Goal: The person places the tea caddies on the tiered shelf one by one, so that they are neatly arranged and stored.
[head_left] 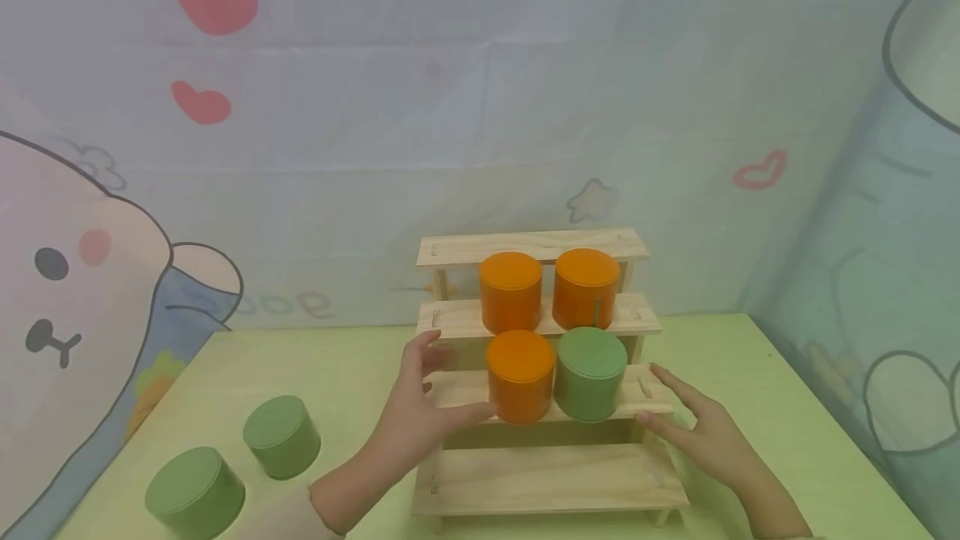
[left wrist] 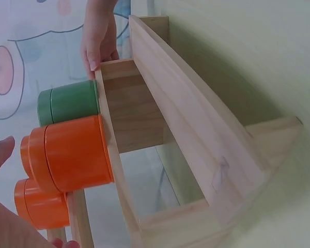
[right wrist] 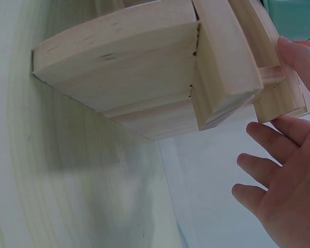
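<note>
A pale wooden tiered rack stands on the table. On its second step from the bottom sit an orange round canister and a green canister, side by side. Two more orange canisters, a left one and a right one, are on the step above. My left hand is beside the lower orange canister, fingers spread and thumb close to its side, holding nothing. At the rack's right end, my right hand grips the second step between thumb and index finger; its other fingers are spread apart.
Two green canisters, a farther one and a nearer one, are on the table at the left. Close behind the rack hangs a printed cloth. The rack's bottom step juts toward me.
</note>
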The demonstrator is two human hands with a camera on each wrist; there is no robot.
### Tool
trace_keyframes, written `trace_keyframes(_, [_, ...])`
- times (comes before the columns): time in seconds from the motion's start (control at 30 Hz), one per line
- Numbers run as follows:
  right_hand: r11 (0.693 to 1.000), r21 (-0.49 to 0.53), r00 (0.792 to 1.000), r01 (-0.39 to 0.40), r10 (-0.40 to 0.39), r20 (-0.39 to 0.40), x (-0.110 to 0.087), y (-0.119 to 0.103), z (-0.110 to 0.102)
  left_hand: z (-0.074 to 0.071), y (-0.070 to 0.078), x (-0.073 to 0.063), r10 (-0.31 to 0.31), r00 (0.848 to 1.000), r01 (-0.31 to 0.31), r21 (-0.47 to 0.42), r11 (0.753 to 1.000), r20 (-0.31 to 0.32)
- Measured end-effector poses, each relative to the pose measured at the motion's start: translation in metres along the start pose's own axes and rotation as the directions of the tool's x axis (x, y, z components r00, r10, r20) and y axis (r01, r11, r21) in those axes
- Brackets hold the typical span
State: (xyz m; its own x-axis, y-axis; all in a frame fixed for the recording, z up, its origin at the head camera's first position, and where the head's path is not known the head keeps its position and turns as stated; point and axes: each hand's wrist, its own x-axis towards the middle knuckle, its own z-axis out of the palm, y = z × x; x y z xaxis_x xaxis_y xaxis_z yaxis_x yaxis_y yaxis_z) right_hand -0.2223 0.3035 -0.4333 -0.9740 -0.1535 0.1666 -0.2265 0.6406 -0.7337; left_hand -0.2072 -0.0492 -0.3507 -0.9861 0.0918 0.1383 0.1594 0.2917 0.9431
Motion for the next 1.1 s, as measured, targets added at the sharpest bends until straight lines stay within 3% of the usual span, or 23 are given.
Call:
trace_keyframes(0.27, [1.000, 0.004, 1.000, -0.011, 0.011, 0.006, 0.000, 0.000, -0.001, -0.026, 0.001, -0.013, 0.025, 0.999, -0.022, 0.073, 0.997, -0.048])
trace_keyframes(0.5, [1.000, -0.002, 1.000, -0.013, 0.013, 0.008, -0.001, 0.000, 0.000, -0.047, -0.007, -0.021, 0.028, 0.993, -0.018, 0.091, 0.996, -0.117])
trace_keyframes(0.83, [1.000, 0.003, 1.000, -0.015, 0.015, 0.015, 0.000, -0.001, 0.000, -0.080, -0.032, -0.029, 0.009, 0.973, 0.014, 0.099, 0.995, -0.232])
trace_keyframes(1.1, [1.000, 0.001, 0.999, -0.031, 0.031, 0.026, -0.001, -0.002, 0.000, -0.100, -0.051, -0.033, -0.003, 0.939, 0.071, 0.183, 0.980, -0.343])
